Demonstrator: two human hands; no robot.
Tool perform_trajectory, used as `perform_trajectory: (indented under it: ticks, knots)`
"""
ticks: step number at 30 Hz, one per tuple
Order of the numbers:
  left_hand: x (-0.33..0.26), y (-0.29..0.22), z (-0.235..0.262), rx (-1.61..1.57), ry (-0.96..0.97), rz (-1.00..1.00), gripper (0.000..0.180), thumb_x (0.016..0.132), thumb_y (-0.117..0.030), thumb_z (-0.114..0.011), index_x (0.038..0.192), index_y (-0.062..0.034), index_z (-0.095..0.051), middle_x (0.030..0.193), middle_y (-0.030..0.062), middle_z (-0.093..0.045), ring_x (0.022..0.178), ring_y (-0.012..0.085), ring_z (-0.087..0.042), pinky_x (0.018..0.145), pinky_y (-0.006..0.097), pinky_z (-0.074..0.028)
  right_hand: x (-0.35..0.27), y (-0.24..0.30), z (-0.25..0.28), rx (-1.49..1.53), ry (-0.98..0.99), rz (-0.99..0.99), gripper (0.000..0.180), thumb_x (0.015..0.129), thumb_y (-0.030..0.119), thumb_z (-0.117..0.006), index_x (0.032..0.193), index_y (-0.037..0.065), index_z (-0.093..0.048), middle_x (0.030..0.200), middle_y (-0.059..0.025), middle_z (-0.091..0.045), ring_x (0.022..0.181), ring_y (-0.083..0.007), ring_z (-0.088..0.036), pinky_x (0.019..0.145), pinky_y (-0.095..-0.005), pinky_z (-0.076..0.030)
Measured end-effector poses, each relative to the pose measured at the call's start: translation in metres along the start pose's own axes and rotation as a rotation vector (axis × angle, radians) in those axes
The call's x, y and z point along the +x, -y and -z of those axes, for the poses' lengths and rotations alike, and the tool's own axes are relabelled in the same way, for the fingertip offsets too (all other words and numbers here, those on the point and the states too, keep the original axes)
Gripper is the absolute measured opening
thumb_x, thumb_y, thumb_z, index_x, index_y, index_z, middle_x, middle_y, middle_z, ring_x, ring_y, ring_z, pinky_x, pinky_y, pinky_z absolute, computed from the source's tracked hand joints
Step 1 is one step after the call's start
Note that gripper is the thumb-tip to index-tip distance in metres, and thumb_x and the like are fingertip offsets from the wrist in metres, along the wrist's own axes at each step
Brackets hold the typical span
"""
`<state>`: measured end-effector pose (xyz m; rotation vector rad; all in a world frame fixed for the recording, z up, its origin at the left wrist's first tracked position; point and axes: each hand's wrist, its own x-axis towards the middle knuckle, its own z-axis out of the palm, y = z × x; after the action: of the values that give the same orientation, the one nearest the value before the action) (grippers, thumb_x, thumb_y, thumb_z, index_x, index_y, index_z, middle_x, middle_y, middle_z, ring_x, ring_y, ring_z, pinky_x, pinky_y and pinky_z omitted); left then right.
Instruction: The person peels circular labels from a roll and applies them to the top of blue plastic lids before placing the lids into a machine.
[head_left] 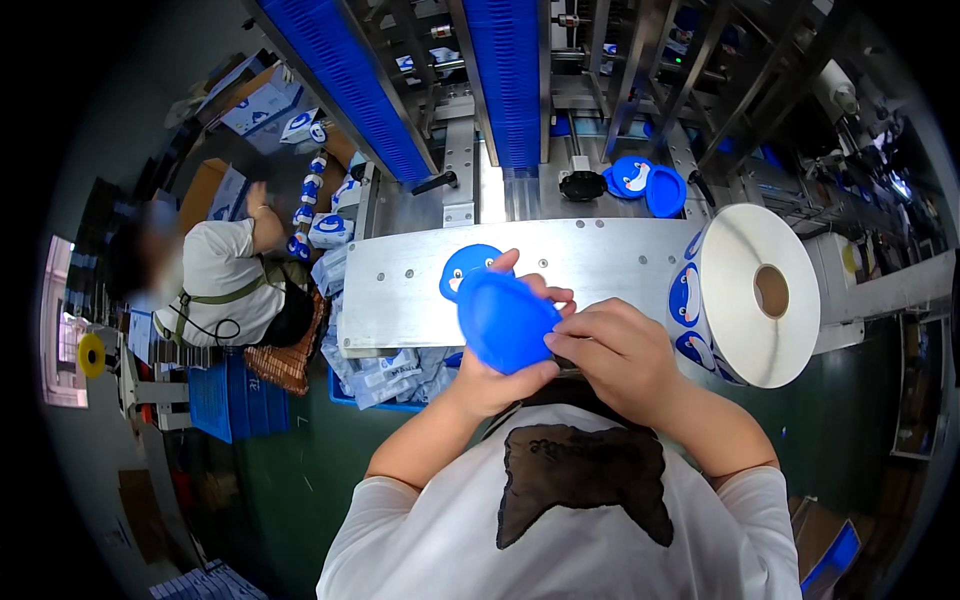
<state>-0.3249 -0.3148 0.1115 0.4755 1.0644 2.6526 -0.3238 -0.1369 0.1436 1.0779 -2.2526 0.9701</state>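
Blue oval plastic lid held at chest height

The left hand [490, 375] grips the blue oval plastic lid [507, 320]; the right hand [615, 355] pinches its edge. A penguin-printed blue lid [466, 268] lies finished on the steel table [400, 290].

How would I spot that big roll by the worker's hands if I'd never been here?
Start at the flat metal table in front of the person. At its right end, beside the right hand, a large white roll lies on its side with its round cardboard core facing you. Unlike the loose blue oval lids behind it, it is wound film, with blue penguin pictures along its edge.
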Motion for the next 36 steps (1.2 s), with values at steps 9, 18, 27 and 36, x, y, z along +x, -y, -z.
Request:
perform_trajectory:
  ticks: [9,18,27,36]
  knots:
    - [-0.012,-0.007,0.004,-0.137,-0.024,-0.007,0.085,0.062,0.011,-0.054,0.136,-0.0248,-0.035,0.134,0.0016,-0.038,0.14,0.0369,-0.024,0.115,0.053,-0.022,0.009,0.01,0.041,0.127,-0.065,-0.084,0.026,0.067,-0.001,-0.07,0.092,0.006,-0.068,0.09,-0.0064,-0.065,0.076,-0.0247,-0.062,0.064,-0.0327,-0.051]
    - [-0.019,-0.007,0.004,-0.209,0.028,0.015,0.082,0.061,0.011,-0.053,0.134,-0.022,-0.035,0.117,0.0036,-0.043,0.137,0.0372,-0.029,0.114,0.051,-0.024,0.012,0.002,0.039,0.016,-0.146,-0.077,0.023,0.07,0.002,-0.066,0.093,0.006,-0.066,0.09,-0.005,-0.066,0.079,-0.0253,-0.06,0.06,-0.0318,-0.049]
    - [-0.014,-0.01,0.003,-0.145,0.146,0.069,0.08,0.058,0.008,-0.054,0.131,-0.0212,-0.038,0.116,0.0024,-0.045,0.138,0.0374,-0.027,0.112,0.05,-0.027,0.006,0.005,0.011,0.122,0.002,0.017,0.025,0.067,0.001,-0.068,0.09,0.007,-0.066,0.085,-0.0026,-0.062,0.073,-0.0242,-0.059,0.062,-0.0301,-0.05]
    - [-0.009,-0.016,-0.006,-0.172,0.087,0.054,0.077,0.058,0.007,-0.056,0.128,-0.0211,-0.04,0.119,0.0033,-0.045,0.141,0.0376,-0.022,0.113,0.052,-0.025,0.01,0.012,0.018,0.107,-0.081,-0.002,0.025,0.068,0.0,-0.068,0.093,0.006,-0.067,0.088,-0.0046,-0.066,0.072,-0.0235,-0.061,0.063,-0.0316,-0.05]
